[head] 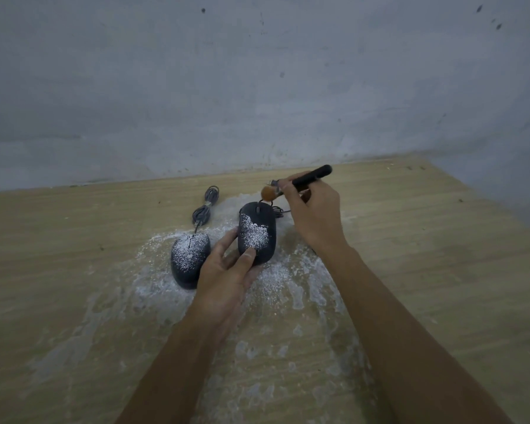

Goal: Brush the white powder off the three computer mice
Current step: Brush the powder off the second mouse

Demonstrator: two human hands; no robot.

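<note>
From the head view, my left hand [227, 270] grips the first mouse [259, 228]. My thumb presses down on its rear hump and my fingers curl along its left flank. This dark mouse sits on the table [441, 255] toward the far edge, roughly midway along it. White powder covers the left and middle of its back, while its right side and nose show bare black. My right hand [312, 215] is raised beyond and to the right of that mouse, fingers pinched around the black handle of the brush [309, 175]. The handle slants up toward the far right corner. The brown bristle head hangs just past the mouse's nose, and I cannot tell whether it touches. My two hands are apart, with the mouse between them. The second mouse [188, 261] lies just beside my left hand on its left. It is speckled white over its front half and touches nothing I hold. Its grey cable [204, 206] runs back toward the far edge in a bundled coil. A thin dark wire [280, 211] leaves the first mouse's nose and passes behind my right hand, which hides whatever lies there. A small metal plug [271, 181] shows beside the bristles. Loose powder [288, 286] is smeared in streaks and patches over the wood around both mice and down toward the near edge, under my forearms. A scuffed grey wall [257, 87] rises straight from the far edge. Any marking on the mice or the brush is too small or too dusted to read.
</note>
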